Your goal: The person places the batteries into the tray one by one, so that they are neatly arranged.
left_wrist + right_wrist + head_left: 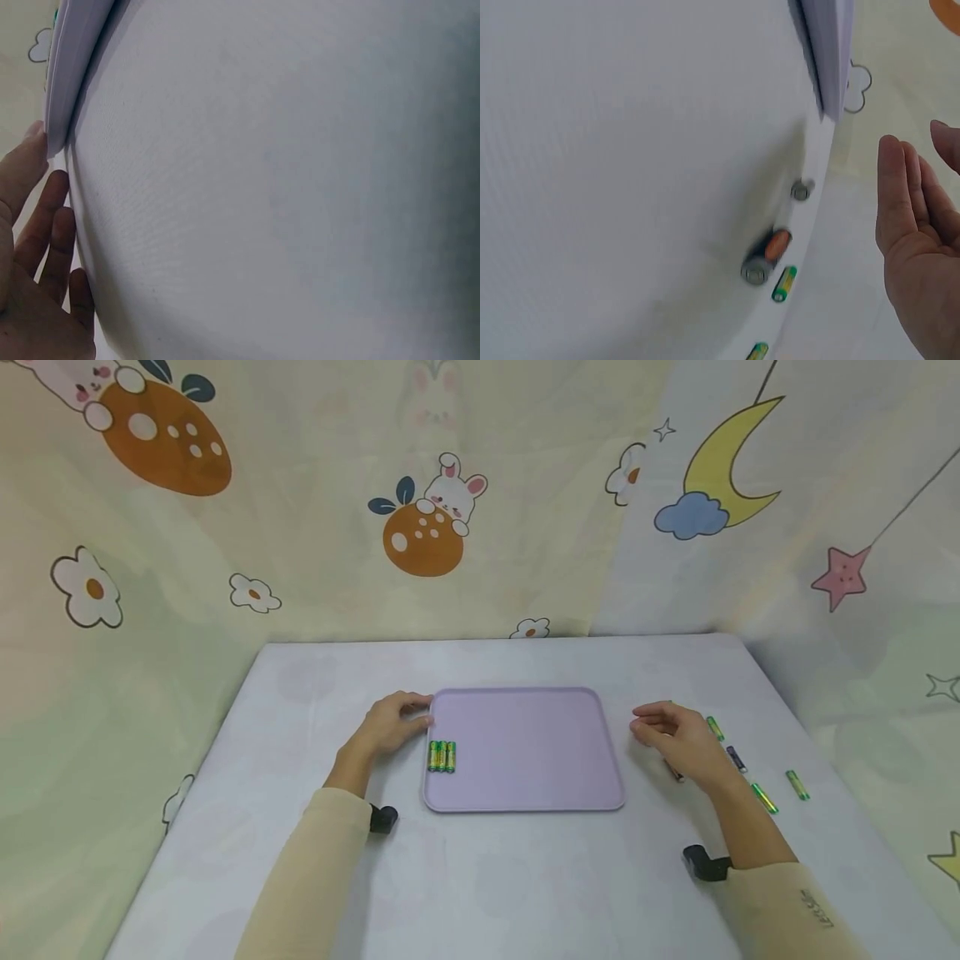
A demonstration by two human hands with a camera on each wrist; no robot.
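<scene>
A pale purple tray (525, 752) lies on the white table, with three green batteries (442, 757) side by side near its left rim. My left hand (390, 725) touches that rim from outside; in the left wrist view the thumb (26, 169) lies against the tray edge (71, 75) and the fingers are loosely extended. Right of the tray, my right hand (678, 739) is held above the table, fingers fairly straight and nothing in them. Beneath it a dark battery (674, 772) is partly hidden. The right wrist view shows a black and orange battery (766, 257).
Right of my right hand lie a green battery (715, 727), a dark battery (737, 759) and two more green ones, one beside my forearm (765, 798) and one farther right (797, 785). Printed cloth walls (315, 510) stand behind the table and at both sides.
</scene>
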